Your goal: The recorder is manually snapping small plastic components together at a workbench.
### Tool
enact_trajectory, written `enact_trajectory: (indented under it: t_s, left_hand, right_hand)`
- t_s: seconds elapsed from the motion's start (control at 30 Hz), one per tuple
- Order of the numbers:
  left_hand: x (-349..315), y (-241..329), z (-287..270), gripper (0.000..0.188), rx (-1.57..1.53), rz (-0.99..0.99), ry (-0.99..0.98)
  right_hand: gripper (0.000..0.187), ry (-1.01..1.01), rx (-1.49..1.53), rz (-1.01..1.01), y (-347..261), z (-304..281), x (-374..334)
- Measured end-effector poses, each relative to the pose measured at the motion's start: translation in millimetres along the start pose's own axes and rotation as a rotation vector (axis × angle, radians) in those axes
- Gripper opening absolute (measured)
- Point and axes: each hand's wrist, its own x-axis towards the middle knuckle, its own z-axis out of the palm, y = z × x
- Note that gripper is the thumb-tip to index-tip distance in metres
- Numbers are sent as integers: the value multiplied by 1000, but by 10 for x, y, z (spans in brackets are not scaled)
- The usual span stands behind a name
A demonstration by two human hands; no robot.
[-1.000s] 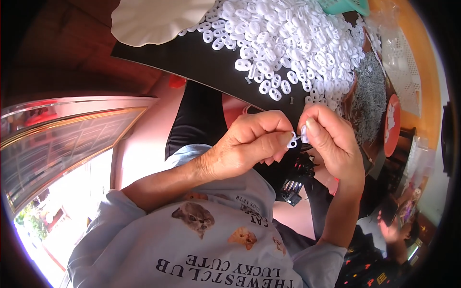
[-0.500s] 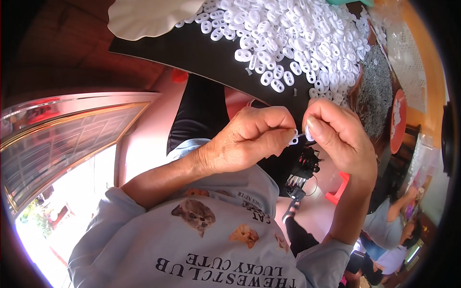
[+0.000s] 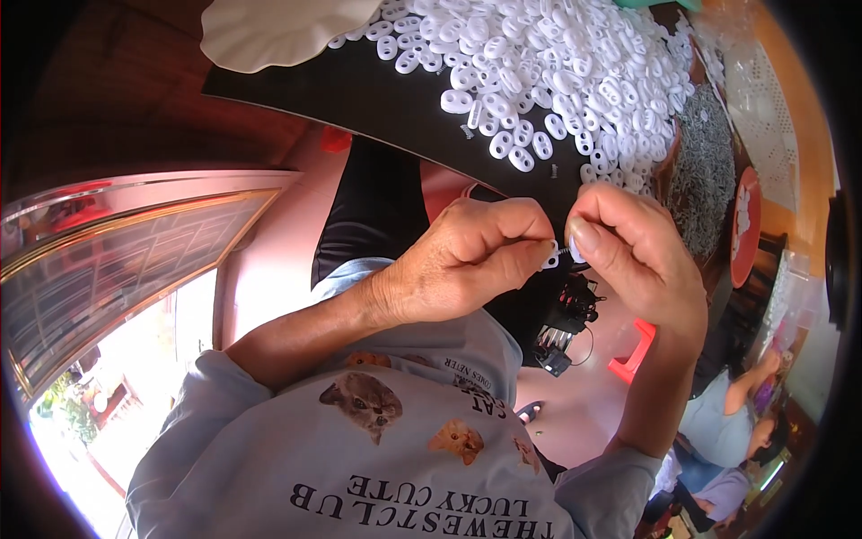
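Observation:
My left hand is closed, pinching a small white plastic piece between thumb and forefinger. Opposite it, my right hand pinches a second white piece, partly hidden by the thumb. A thin metal spring spans the short gap between the two pieces. Both hands are held in the air just off the near edge of the dark table. On that table lies a large heap of white oval pieces with two holes each. A few loose springs lie near the heap's front.
Right of the heap is a grey mass of springs, with a red dish holding white pieces beside it. A cream scalloped dish overhangs the table's left corner. A red plastic stool stands below, and people sit at far right.
The white piece in my right hand has turned slightly between the fingers. Both hands stay nearly in place. A dark-clothed leg beneath my right arm has mostly gone from sight.

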Motion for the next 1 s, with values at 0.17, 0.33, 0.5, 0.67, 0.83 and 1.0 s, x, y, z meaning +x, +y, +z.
enact_trajectory:
  t_s: [0.17,0.33,0.5,0.67,0.83,1.0]
  left_hand:
    - [8,-18,-4,6,39,49,0]
    - [-12,-33,11,7,53,73,35]
    - [-22,47,47,9,-67,-6,59]
    - [-44,39,56,9,-39,-22,40]
    - [-62,30,77,9,-28,-23,47]
    - [-86,12,85,11,-47,-41,78]
  right_hand:
    - [19,28,30,0,-5,49,14]
    - [21,126,105,126,-40,124,-19]
    - [21,233,233,187,-36,197,-63]
    - [20,309,38,28,13,240,-81]
    - [20,238,-35,-14,21,210,-93]
    - [19,274,-72,-3,-25,292,-101]
